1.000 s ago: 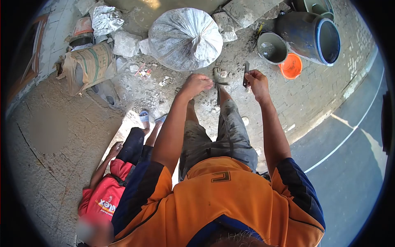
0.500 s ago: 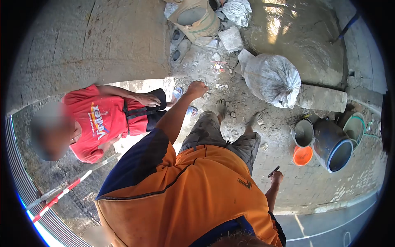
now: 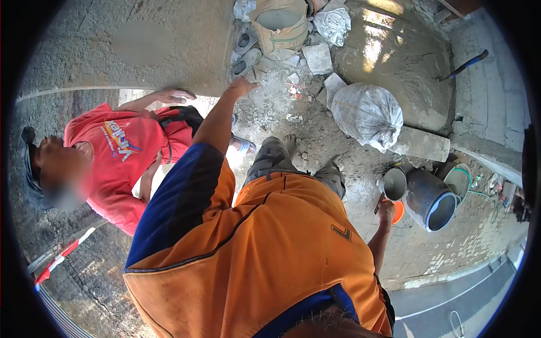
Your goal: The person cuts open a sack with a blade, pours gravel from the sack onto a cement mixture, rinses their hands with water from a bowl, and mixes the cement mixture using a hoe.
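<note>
My left hand [image 3: 242, 86] is held out over the rubble-strewn ground, its fingers partly stretched out and nothing visible in them. Low on the right, my right hand [image 3: 386, 210] is closed on a dark, narrow flat tool [image 3: 378, 203]. That hand overlaps the orange bucket [image 3: 399, 212] in view, just below a grey bucket [image 3: 393, 183]. A large dark barrel with a blue rim [image 3: 431, 200] stands to the right of the buckets. Between the hands and farther forward sits a tied, whitish sack [image 3: 367, 115].
At the left, a person in a red shirt [image 3: 121, 152] is close to my left arm. A torn brown bag [image 3: 282, 28], grey shoes [image 3: 246, 61] and a broken slab [image 3: 318, 59] lie ahead. Wet cement [image 3: 394, 62] spreads beyond the sack. Red-white tape [image 3: 65, 256] hangs lower left.
The view has swung left, bringing more of the person in red into sight. My left hand has moved farther out, and my right hand, still gripping the tool, now overlaps the orange bucket.
</note>
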Available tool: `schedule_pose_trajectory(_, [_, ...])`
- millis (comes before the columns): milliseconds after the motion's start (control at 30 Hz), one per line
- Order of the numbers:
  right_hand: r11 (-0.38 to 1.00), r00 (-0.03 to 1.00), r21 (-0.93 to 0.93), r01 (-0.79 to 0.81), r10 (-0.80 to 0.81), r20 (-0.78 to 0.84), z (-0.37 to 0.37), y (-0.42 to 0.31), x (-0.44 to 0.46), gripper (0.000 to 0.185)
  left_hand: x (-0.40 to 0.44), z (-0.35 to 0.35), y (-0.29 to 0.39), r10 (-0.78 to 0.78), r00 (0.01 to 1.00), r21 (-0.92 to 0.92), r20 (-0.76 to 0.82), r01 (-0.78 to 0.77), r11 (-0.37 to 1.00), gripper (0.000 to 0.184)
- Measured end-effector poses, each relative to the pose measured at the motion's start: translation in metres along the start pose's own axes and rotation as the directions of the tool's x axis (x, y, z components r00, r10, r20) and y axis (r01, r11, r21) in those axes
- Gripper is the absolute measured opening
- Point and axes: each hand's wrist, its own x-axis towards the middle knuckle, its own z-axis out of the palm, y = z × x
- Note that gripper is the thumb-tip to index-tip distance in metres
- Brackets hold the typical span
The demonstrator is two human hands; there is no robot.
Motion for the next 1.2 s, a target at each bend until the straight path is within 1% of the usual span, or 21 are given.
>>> schedule_pose_trajectory(33, [1.0, 1.0, -0.001, 0.023, -0.023, -0.002, 0.004, -0.009, 0.005, 0.021, -0.01, -0.004, 0.004, -0.013, 0.962, -0.01, 0.272, 0.016, 1.0, 0.092])
schedule_pose_trajectory(100, [0.995, 0.995, -0.038, 0.097, -0.097, -0.003, 0.018, -0.038, 0.033, 0.022, -0.045, 0.026, -0.007, 0.072, 0.982, -0.039, 0.177, -0.066, 0.997, 0.076])
schedule_pose_trajectory(133, [0.974, 0.985, -0.164, 0.156, -0.141, 0.099, 0.026, -0.057, 0.051, 0.024, -0.055, 0.047, -0.019, 0.032, 0.965, -0.17, 0.259, 0.013, 0.985, 0.07])
schedule_pose_trajectory(167, [0.869, 0.923, -0.309, 0.385, -0.362, 0.131, 0.049, -0.063, 0.079, 0.024, -0.09, 0.048, -0.017, 0.033, 0.997, -0.242, 0.068, -0.016, 0.97, 0.069])
schedule_pose_trajectory(200, [0.706, 0.831, -0.443, 0.552, -0.507, 0.228, 0.073, -0.072, 0.11, 0.023, -0.102, 0.046, -0.021, 0.022, 0.987, -0.222, 0.157, 0.014, 0.975, 0.068])
schedule_pose_trajectory(233, [0.82, 0.914, -0.404, 0.406, -0.355, 0.199, 0.078, -0.112, 0.121, 0.023, -0.114, 0.061, -0.029, 0.029, 0.995, -0.287, 0.092, -0.002, 0.958, 0.065])
schedule_pose_trajectory(300, [0.573, 0.716, -0.455, 0.681, -0.649, 0.255, 0.086, -0.177, 0.137, 0.024, -0.118, 0.084, -0.044, 0.034, 0.997, -0.23, 0.073, -0.016, 0.973, 0.065])
schedule_pose_trajectory(467, [0.478, 0.581, -0.333, 0.813, -0.698, 0.418, 0.059, -0.395, 0.121, 0.019, -0.123, 0.092, -0.081, -0.016, 1.0, -0.258, 0.004, 0.017, 0.966, 0.062])
schedule_pose_trajectory(533, [0.518, 0.52, -0.051, 0.854, -0.844, 0.134, 0.044, -0.464, 0.107, 0.021, -0.114, 0.103, -0.104, -0.018, 0.998, -0.241, -0.06, 0.003, 0.97, 0.06])
schedule_pose_trajectory(600, [0.561, 0.558, 0.025, 0.828, -0.827, 0.069, -0.004, -0.519, 0.067, 0.043, -0.115, 0.097, -0.115, -0.045, 0.997, -0.25, -0.061, 0.029, 0.968, 0.059])
schedule_pose_trajectory(700, [0.516, 0.544, 0.256, 0.817, -0.837, -0.05, -0.019, -0.53, 0.07, 0.047, -0.124, 0.092, -0.128, -0.025, 1.0, -0.199, -0.009, 0.023, 0.98, 0.062])
schedule_pose_trajectory(800, [0.616, 0.617, 0.2, 0.762, -0.784, 0.063, -0.01, -0.475, 0.104, 0.043, -0.125, 0.097, -0.138, -0.121, 0.987, -0.23, 0.107, 0.143, 0.963, 0.063])
schedule_pose_trajectory(867, [0.57, 0.572, -0.062, 0.819, -0.82, 0.013, -0.011, -0.407, 0.108, 0.042, -0.136, 0.084, -0.133, -0.085, 0.978, -0.053, 0.192, 0.097, 0.994, 0.061])
schedule_pose_trajectory(933, [0.65, 0.677, -0.231, 0.724, -0.733, 0.058, 0.02, -0.328, 0.152, 0.038, -0.134, 0.082, -0.14, -0.063, 0.961, -0.096, 0.268, 0.091, 0.991, 0.056])
schedule_pose_trajectory(967, [0.687, 0.774, -0.394, 0.61, -0.624, 0.11, 0.037, -0.256, 0.142, 0.037, -0.124, 0.088, -0.14, -0.181, 0.902, -0.085, 0.392, 0.232, 0.969, 0.052])
schedule_pose_trajectory(1033, [0.915, 0.943, -0.228, 0.332, -0.321, 0.086, 0.048, -0.16, 0.107, 0.044, -0.106, 0.105, -0.149, -0.287, 0.841, -0.266, 0.459, 0.438, 0.859, 0.046])
schedule_pose_trajectory(1067, [0.881, 0.93, -0.309, 0.36, -0.366, 0.041, 0.068, -0.102, 0.093, 0.04, -0.098, 0.109, -0.15, -0.314, 0.791, -0.382, 0.524, 0.548, 0.744, 0.049])
schedule_pose_trajectory(1100, [0.997, 0.999, 0.068, -0.041, 0.041, 0.008, 0.083, -0.059, 0.066, 0.035, -0.102, 0.092, -0.136, -0.271, 0.86, -0.495, 0.431, 0.477, 0.726, 0.047])
schedule_pose_trajectory(1133, [0.987, 0.988, -0.151, 0.063, -0.083, -0.133, 0.139, 0.026, 0.07, 0.032, -0.062, 0.113, -0.152, -0.231, 0.807, -0.375, 0.544, 0.48, 0.793, 0.047])
schedule_pose_trajectory(1167, [0.891, 0.915, 0.233, -0.389, 0.403, -0.015, 0.154, 0.045, 0.038, 0.028, -0.051, 0.117, -0.16, -0.207, 0.868, -0.504, 0.451, 0.44, 0.743, 0.039])
schedule_pose_trajectory(1200, [0.896, 0.9, 0.131, -0.424, 0.401, 0.169, 0.114, 0.029, -0.013, 0.028, -0.048, 0.103, -0.14, -0.163, 0.864, -0.439, 0.477, 0.395, 0.807, 0.046])
